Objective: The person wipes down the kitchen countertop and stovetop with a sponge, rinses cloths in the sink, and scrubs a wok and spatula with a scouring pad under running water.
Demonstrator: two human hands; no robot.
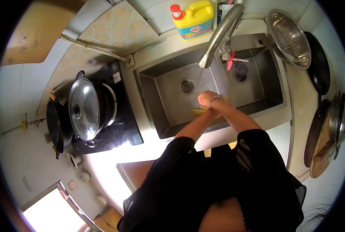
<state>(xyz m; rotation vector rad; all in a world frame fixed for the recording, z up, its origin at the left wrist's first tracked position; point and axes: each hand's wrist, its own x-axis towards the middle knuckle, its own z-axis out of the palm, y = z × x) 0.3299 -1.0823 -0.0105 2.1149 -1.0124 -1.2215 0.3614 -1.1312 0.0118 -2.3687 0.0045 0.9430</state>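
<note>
I have both hands together low in the left basin (168,108) of the sink, just in front of the drain (186,86). The right hand (207,97), with a bracelet (215,100) at its wrist, lies above and is curled in, fingers bent; I cannot tell whether it grips anything. The left hand (215,114) is mostly hidden under the right wrist, so I cannot tell whether it is open or closed.

A yellow thing (199,111) sits just beside and partly beneath my hands, nearer my body. I cannot tell what it is, nor whether either hand holds it.

Ahead of my hands and above them, the faucet (220,34) leans over the left basin. Farther ahead, a yellow soap jug (195,22) with a red pump stands behind the sink. To the right of my hands is the narrower basin (257,91), with a dark scrubber (240,69) over its drain and a pink item (230,61) near the faucet's base.

Well to the right, past the sink, I see a metal bowl (290,40), a black pan (318,63) and, closer to me, a chopping board (321,163). Well to the left, a pot with a glass lid (85,116) stands on the black stove (128,129), a dark wok (58,129) beyond it.
</note>
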